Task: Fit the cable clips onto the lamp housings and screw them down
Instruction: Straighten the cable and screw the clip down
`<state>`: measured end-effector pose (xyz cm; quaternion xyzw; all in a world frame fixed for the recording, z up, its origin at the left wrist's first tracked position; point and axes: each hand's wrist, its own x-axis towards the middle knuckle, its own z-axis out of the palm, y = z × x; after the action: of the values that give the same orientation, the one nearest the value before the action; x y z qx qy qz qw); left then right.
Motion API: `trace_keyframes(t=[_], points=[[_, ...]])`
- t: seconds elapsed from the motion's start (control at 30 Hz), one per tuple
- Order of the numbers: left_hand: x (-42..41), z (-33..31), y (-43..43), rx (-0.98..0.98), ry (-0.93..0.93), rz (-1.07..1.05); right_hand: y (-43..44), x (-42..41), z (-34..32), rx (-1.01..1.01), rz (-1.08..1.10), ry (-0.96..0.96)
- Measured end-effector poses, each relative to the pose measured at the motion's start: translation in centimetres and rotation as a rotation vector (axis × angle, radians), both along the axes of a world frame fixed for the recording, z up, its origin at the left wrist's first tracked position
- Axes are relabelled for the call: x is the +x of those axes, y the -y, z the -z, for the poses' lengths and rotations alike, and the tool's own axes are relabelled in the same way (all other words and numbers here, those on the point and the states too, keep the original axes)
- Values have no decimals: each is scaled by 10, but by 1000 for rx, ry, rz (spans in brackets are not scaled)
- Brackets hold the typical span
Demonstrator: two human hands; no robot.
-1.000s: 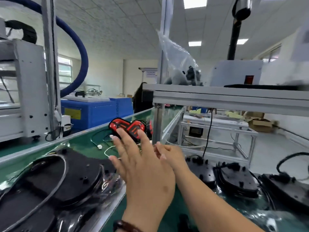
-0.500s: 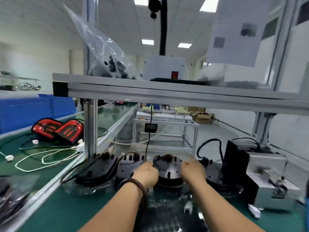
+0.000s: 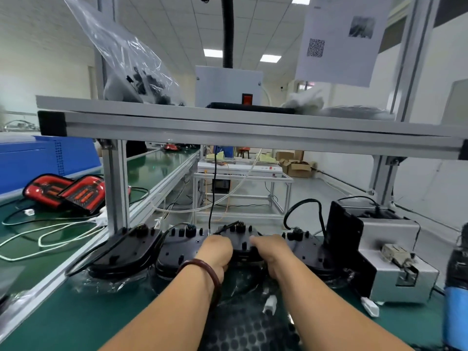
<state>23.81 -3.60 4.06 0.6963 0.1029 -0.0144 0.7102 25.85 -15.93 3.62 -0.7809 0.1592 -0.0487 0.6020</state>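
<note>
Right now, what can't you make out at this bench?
All head view.
Middle lamp housing: top covered by the left hand and right hand gripping it; can't tell whether a clip is on.
Blue tool: cut by the right edge, blurred.
Plastic bag: contents too small.
Hanging sheet: print blurred.

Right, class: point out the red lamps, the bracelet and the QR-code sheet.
red lamps (image 3: 82, 193): head view, right-hand lamp's lens.
bracelet (image 3: 200, 262): head view, band on left wrist.
QR-code sheet (image 3: 342, 41): head view, paper's middle.
</note>
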Motion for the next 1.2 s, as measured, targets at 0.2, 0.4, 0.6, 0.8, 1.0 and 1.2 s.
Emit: trace_keyframes(t=[0.2, 0.4, 0.6, 0.8, 1.0, 1.2], points=[[-13, -25, 1, -192, -16, -31, -5, -5, -15, 318, 16, 114], [-23, -30, -1, -191, 100, 47, 4, -17, -25, 649, -20, 111], [-33, -21, -10, -163, 211, 89, 5, -31, -28, 858, -4, 56], [-59, 5, -8, 312, 270, -97, 1, -35, -48, 994, 58, 174], [-64, 9, 3, 797, 313, 381, 3, -46, -65, 958, 56, 245], [-58, 0, -11, 964, 372, 395, 13, -63, -74, 911, 13, 295]])
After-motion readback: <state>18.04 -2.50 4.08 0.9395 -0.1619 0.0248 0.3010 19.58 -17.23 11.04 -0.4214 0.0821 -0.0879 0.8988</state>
